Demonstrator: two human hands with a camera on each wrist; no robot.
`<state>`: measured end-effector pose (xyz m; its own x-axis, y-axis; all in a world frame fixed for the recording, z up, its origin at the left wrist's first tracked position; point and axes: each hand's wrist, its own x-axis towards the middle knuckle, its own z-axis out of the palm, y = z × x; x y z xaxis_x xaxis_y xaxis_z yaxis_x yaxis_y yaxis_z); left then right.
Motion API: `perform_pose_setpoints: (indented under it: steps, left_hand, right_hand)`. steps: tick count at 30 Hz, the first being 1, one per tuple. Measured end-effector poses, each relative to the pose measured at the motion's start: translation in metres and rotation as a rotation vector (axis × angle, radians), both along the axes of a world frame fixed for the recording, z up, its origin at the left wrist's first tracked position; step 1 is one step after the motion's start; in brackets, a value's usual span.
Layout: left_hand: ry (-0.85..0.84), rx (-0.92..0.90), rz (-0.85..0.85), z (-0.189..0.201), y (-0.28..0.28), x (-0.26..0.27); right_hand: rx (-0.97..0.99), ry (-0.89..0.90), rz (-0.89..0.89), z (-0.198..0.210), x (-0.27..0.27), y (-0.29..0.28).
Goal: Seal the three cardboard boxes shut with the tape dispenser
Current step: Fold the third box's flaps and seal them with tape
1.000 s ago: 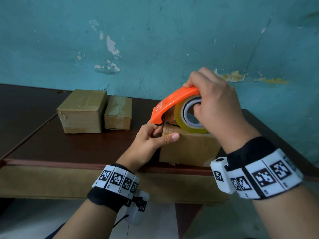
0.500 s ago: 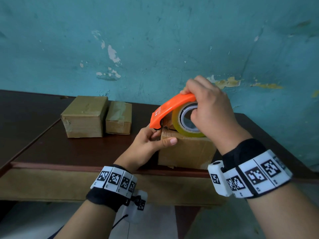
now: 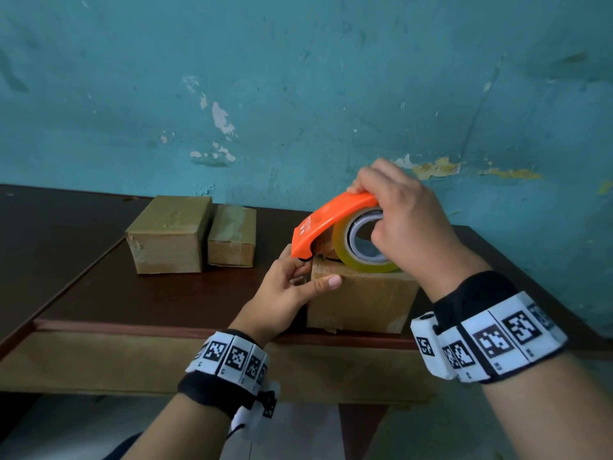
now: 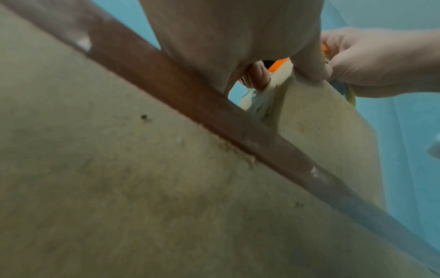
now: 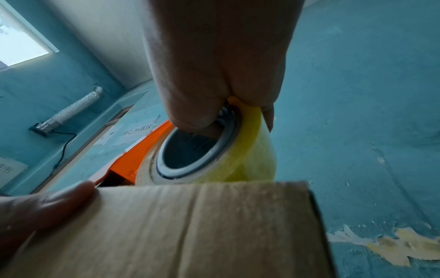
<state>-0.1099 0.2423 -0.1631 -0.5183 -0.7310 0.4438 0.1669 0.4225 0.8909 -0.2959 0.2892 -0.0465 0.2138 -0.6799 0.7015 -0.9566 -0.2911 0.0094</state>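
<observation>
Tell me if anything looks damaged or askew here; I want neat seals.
The near box looks worn: tape hangs crumpled off its left end by the left hand, and its bottom edge is ragged. The far boxes show wrinkled tape. The dispenser in the right hand looks fine.

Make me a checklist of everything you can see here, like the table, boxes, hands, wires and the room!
Surface: dark brown table, worn front edge.
Job's things: near box at the table's front edge; orange tape dispenser resting on its top; two boxes side by side farther back.
Clutter: nothing seen.
Grippers: right hand grips the dispenser; left hand holds the near box's corner.
Cables: black cable on the wall.
Surroundings: teal wall, paint peeling.
</observation>
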Motion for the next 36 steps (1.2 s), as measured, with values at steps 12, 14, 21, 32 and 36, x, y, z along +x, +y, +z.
perform_pose_setpoints:
  steps: [12,14,21,32,36]
  left_hand:
    - [0.002,-0.09,0.087,0.002,0.005,-0.003]
    - [-0.002,-0.106,0.086,0.001,0.005,-0.003]
    - [-0.019,-0.107,0.099,-0.009,-0.003,-0.002]
    - [-0.055,-0.125,0.104,-0.021,-0.016,-0.002]
    - [-0.04,-0.143,0.11,-0.021,-0.015,-0.002]
  right_hand:
    - [0.011,0.004,0.074,0.005,-0.012,0.005]
    - [0.032,-0.033,0.093,0.009,-0.017,0.001]
    - [0.07,-0.02,0.08,0.009,-0.022,0.007]
    - [-0.008,-0.038,0.034,0.006,-0.05,0.02]
    - [-0.071,-0.007,-0.032,0.001,-0.074,0.028]
